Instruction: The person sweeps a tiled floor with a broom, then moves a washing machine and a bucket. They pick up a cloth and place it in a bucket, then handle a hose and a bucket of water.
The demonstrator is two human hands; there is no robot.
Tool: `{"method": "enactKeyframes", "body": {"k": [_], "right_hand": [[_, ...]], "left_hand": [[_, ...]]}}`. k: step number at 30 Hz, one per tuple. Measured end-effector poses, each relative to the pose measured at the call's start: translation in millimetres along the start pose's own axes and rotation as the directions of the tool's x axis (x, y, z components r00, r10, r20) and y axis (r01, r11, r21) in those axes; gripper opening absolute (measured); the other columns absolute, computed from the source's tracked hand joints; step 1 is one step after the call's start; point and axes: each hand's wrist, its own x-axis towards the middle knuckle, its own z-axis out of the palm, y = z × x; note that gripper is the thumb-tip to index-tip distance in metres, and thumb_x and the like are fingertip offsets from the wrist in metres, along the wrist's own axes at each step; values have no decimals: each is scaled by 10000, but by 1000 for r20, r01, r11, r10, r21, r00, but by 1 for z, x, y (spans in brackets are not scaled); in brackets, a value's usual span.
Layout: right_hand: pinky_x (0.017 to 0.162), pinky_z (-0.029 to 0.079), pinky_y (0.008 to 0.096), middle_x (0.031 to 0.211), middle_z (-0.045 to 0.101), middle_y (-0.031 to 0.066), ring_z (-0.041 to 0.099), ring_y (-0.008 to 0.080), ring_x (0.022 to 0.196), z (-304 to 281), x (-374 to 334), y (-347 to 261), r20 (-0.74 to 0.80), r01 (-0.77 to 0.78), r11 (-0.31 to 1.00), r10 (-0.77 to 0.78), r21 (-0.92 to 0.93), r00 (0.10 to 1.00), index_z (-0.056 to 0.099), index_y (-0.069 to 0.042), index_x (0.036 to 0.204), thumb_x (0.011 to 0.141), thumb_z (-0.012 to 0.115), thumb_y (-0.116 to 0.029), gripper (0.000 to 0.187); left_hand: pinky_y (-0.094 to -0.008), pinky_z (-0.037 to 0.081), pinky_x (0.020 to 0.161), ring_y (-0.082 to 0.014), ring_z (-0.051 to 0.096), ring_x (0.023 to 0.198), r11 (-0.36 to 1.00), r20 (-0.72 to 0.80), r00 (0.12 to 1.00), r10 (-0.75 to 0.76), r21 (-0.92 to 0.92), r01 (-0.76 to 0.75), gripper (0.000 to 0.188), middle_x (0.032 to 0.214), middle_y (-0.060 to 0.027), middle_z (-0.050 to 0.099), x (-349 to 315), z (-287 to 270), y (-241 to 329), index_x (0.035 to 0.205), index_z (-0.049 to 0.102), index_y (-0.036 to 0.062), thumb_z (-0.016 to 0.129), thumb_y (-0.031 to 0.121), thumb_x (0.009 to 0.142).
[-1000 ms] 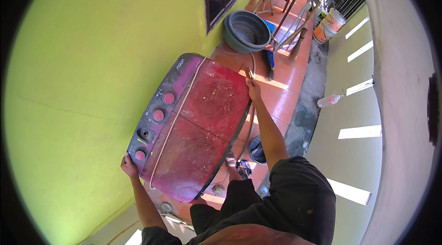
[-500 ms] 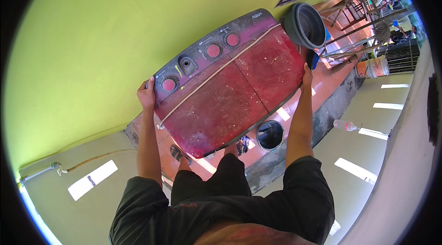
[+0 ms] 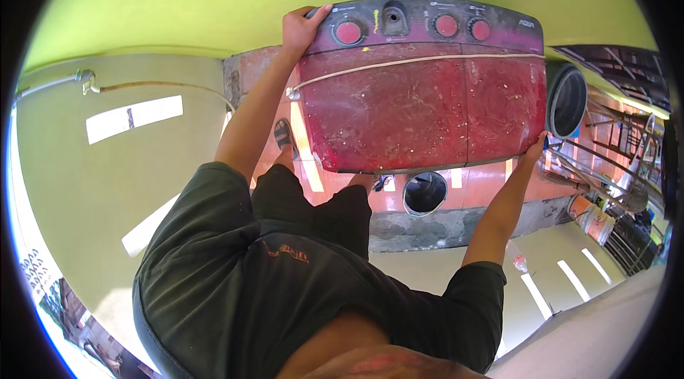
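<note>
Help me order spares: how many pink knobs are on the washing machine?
3: one knob near the left hand, a second right of the dark recess, and a third further right. None looks hidden.

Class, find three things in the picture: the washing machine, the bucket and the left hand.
Washing machine (image 3: 406,97): head view, on its red top.
Bucket (image 3: 425,195): head view, on its dark inside.
Left hand (image 3: 299,28): head view, on its back.

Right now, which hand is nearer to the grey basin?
Right. The right hand is near the basin; the left hand is across the washing machine, on its far left corner.
</note>
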Motion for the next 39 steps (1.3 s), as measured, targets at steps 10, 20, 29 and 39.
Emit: {"method": "enactKeyframes", "body": {"k": [10,20,29,39], "right_hand": [[1109,373,469,1480,452,101,437,307,1339,-3,-101,16,-51,-74,995,70,-72,996,422,-121,1458,1001,355,-584,655],[1111,373,487,1456,473,119,451,322,1324,13,-89,7,-80,-92,991,84,-94,993,411,-82,1447,1000,414,-534,636],[1100,382,473,1442,484,122,475,303,1301,75,-3,2,136,-91,990,105,-103,985,420,-64,1433,994,455,-515,630],[1058,420,463,1405,519,119,515,305,1255,108,-45,5,66,-70,997,73,-45,995,441,-29,1412,1013,460,-477,600]], "left_hand": [[-404,557,773,-334,700,805,993,147,988,57,-112,-41,670,860,-155,732,55,8,-18,965,774,95,677,713,724],[-428,557,773,-339,695,784,988,63,997,48,-151,-38,643,798,-143,721,45,-6,-34,914,783,117,681,721,717],[-403,556,717,-309,703,736,985,-49,987,-151,-89,146,553,788,-139,729,12,-76,-58,936,780,89,733,609,751],[-361,548,660,-272,700,666,985,-21,986,-167,-37,166,502,749,-165,721,30,-90,-60,890,776,26,762,515,774]]}}
